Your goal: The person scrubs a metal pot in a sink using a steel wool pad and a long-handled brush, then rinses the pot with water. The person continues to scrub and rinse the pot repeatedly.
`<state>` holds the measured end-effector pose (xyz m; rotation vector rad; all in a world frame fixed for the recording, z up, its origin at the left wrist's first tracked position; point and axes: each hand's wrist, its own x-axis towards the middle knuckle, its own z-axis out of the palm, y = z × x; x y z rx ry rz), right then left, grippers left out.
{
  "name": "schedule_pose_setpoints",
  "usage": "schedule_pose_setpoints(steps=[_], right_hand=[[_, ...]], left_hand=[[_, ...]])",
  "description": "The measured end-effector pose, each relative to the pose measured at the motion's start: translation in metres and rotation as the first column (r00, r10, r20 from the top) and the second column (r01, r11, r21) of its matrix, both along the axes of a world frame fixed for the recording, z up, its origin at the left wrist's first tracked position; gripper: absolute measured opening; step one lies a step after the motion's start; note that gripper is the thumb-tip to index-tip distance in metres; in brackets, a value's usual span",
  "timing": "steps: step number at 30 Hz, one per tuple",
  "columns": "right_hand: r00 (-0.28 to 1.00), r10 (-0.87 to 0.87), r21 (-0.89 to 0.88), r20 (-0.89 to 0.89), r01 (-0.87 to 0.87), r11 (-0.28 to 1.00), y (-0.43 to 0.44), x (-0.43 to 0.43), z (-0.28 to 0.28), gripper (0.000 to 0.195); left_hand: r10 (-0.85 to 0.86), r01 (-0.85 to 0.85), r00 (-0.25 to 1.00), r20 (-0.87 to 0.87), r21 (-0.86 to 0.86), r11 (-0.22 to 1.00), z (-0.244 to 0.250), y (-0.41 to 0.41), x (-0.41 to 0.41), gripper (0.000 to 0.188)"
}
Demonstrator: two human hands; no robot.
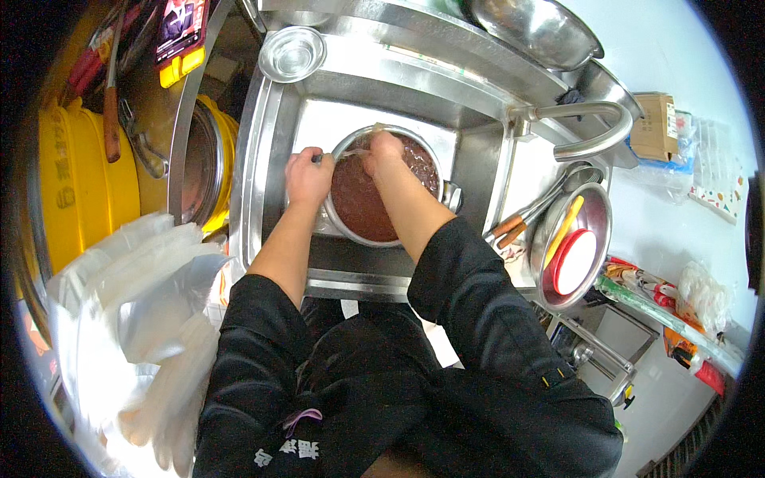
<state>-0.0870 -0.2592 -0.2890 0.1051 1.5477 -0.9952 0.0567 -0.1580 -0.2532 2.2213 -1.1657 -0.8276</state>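
A round metal pot [334, 224] of reddish-brown liquid [364, 206] stands in the stainless steel sink before me. My left hand [308, 178] is closed at its left rim on a small tool with a dark end [317, 158]. From there a thin, pale, shiny strip [354, 153] reaches over the liquid towards my right hand; whether it is a blade is too blurred to tell. My right hand [385, 150] is bent down inside the pot near the far rim, its fingertips partly hidden. Glossy dark lumps [421, 164] show at the liquid's surface to its right.
A metal bowl [293, 54] sits on the sink's far left corner. The faucet [597, 113] curves in from the right, above wooden-handled utensils [514, 227] and a steel basin [602, 239] with a red-rimmed lid. Yellow tubs [89, 185] and clear plastic bags [137, 322] crowd the left.
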Motion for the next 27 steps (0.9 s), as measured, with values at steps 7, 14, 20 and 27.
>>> schedule_pose_setpoints(steps=[7, 14, 20, 27], right_hand=[[0.664, 0.742, 0.096, -0.093, -0.735, 0.671, 0.063, 0.035, -0.008, 0.034], [-0.888, -0.163, 0.437, -0.43, -0.046, -0.898, 0.114, -0.001, 0.009, 0.031], [-0.968, 0.073, 0.397, -0.239, -0.166, -0.903, 0.123, -0.07, 0.004, 0.03], [-0.996, -0.088, 0.85, 0.026, 0.068, -0.523, 0.066, -0.119, 0.025, 0.042]], left_hand=[[0.007, -0.007, 1.0, 0.024, 0.022, 1.0, 0.005, 0.001, 0.001, 0.038], [0.017, -0.018, 0.999, 0.029, 0.034, 0.999, 0.008, 0.002, 0.005, 0.039], [0.025, -0.023, 0.999, -0.026, 0.069, 0.997, 0.022, -0.001, -0.002, 0.041], [0.032, -0.028, 0.999, -0.04, 0.105, 0.994, 0.026, 0.0, -0.004, 0.041]])
